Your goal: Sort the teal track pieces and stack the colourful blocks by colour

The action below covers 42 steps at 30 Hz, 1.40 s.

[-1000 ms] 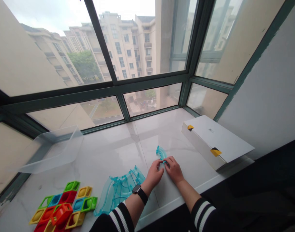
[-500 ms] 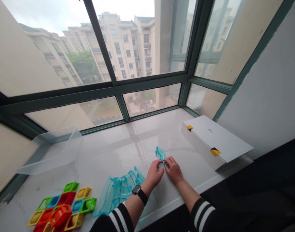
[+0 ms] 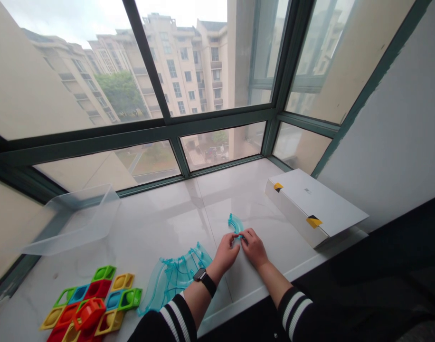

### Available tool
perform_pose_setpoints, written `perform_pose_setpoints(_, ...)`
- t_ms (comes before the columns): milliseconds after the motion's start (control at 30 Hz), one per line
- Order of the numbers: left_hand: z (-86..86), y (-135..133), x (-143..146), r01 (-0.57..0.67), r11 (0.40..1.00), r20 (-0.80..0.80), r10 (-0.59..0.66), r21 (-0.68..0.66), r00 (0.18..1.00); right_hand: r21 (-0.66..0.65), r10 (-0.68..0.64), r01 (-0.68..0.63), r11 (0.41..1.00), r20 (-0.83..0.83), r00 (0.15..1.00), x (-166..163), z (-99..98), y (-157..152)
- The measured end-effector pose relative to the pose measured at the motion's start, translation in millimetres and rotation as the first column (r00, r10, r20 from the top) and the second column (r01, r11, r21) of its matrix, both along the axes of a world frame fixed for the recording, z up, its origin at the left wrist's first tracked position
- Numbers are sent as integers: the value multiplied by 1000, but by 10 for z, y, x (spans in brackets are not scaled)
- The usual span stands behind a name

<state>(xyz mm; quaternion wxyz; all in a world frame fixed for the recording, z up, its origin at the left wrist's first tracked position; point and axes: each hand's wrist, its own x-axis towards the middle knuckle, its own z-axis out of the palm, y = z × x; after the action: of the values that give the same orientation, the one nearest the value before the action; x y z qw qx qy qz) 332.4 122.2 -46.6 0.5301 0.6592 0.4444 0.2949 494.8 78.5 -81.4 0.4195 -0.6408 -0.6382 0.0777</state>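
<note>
A small curved piece of clear blue plastic track (image 3: 235, 222) lies on the white sill, its near end between my two hands. My left hand (image 3: 226, 251) pinches that end from the left, fingertips closed on it. From the right, my right hand (image 3: 253, 247) grips the same end with bent fingers. Hands hide the near part of the piece, so I cannot tell whether a second piece is joined there. Beside my left forearm lies a group of larger clear blue track pieces (image 3: 178, 273), partly covered by the arm.
Several coloured plastic blocks (image 3: 96, 289) sit at the lower left, one orange block on top of others. A clear plastic bin (image 3: 92, 218) stands by the window at the left. On the right is a white box (image 3: 313, 199) with yellow-black tape, near the sill's edge.
My hands stay on the curved track piece with only slight finger movement. The whole view has shifted slightly.
</note>
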Motion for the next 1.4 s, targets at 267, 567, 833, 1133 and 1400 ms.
perform_pose_setpoints(267,544,-27,-441,5,998,109,2,-64,994,1,2,-2,1000,8,1000,-4,34,-7)
perform_pose_setpoints(567,953,-469,-2029,-314,949,123,315,-33,941,-21,-28,29,999,11,1000,12,21,-13)
perform_pose_setpoints(833,705,-906,-2806,-581,812,57,579,57,814,67,-45,52,996,-106,993,6,57,-99)
perform_pose_setpoints(1133,500,-1007,-2895,-378,799,-277,539,468,796,-9,-212,221,975,-312,926,-97,-45,-431)
perform_pose_setpoints(1400,362,-952,-2929,-152,829,-523,469,538,711,-15,-140,140,990,-199,970,-464,-62,-770)
